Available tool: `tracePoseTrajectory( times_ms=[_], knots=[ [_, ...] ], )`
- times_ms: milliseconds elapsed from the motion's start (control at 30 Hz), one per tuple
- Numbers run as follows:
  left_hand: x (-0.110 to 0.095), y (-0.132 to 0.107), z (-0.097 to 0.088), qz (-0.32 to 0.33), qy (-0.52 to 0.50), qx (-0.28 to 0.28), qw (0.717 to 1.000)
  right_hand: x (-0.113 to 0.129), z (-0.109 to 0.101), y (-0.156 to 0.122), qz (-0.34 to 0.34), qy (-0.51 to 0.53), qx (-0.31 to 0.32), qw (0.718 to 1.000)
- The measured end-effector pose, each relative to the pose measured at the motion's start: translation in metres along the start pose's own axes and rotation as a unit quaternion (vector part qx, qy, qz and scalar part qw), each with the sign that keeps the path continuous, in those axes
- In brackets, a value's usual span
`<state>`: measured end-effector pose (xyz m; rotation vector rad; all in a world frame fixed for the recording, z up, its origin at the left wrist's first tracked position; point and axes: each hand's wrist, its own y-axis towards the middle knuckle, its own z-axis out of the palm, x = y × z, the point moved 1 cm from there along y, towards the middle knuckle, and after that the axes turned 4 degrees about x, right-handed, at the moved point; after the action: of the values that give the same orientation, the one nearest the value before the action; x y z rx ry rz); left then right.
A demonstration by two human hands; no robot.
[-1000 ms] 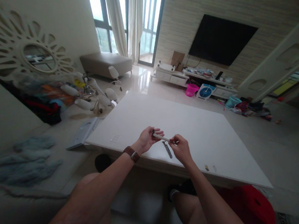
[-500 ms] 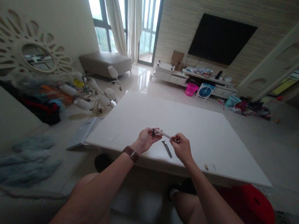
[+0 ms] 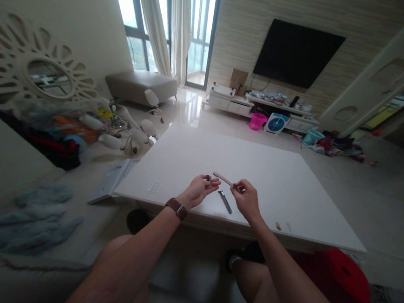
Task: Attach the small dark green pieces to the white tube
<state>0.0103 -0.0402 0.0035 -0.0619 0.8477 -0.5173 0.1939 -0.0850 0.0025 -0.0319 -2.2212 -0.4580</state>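
Note:
My left hand (image 3: pixel 201 189), with a brown-strapped watch on its wrist, is palm up over the table. It pinches a small black piece (image 3: pixel 208 177) between thumb and forefinger, the other fingers stretched out. My right hand (image 3: pixel 246 197) grips one end of a slim whitish stick (image 3: pixel 222 178); its free end points up and left, near the left fingertips but apart from the black piece. Fingers hide the held end. Between my hands, a slim silver-and-dark tool (image 3: pixel 225 202) lies on the white table (image 3: pixel 274 168). I cannot tell its exact kind.
A small clear item (image 3: pixel 154 187) lies on the table at left. A small brownish piece (image 3: pixel 278 226) and another clear bit (image 3: pixel 288 226) sit by the near edge. A red stool-like object (image 3: pixel 341 271) stands below right. Lamp parts (image 3: pixel 139 136) are on the floor beyond the left edge.
The stick's free end has come away from my left hand's black piece, leaving a small gap. Both hands otherwise stay in nearly the same place.

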Motion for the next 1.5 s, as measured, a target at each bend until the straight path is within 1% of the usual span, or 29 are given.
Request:
tracePoseTrajectory(
  times_ms=[267,633,800,933,1233,1500],
  knots=[
    [0.001,0.001,0.0,0.003,0.02,0.013,1.0,0.001,-0.001,0.0,0.017,0.006,-0.003,1.0],
    [0.001,0.004,-0.002,0.027,0.032,-0.007,0.999,-0.001,0.001,-0.001,0.02,0.009,0.004,1.0],
    [0.001,0.004,-0.003,0.042,0.055,-0.022,0.997,-0.003,0.001,-0.001,0.017,0.006,0.009,1.0],
    [0.002,0.004,-0.006,0.068,0.069,-0.035,0.995,-0.006,0.002,0.0,0.012,0.002,0.012,1.0],
    [0.001,0.007,-0.01,0.102,0.102,-0.084,0.986,-0.009,0.002,0.001,0.025,-0.01,0.012,1.0],
    [-0.001,0.009,-0.01,0.122,0.036,-0.089,0.988,-0.008,0.003,0.0,0.022,-0.02,0.027,0.999]
  ],
)
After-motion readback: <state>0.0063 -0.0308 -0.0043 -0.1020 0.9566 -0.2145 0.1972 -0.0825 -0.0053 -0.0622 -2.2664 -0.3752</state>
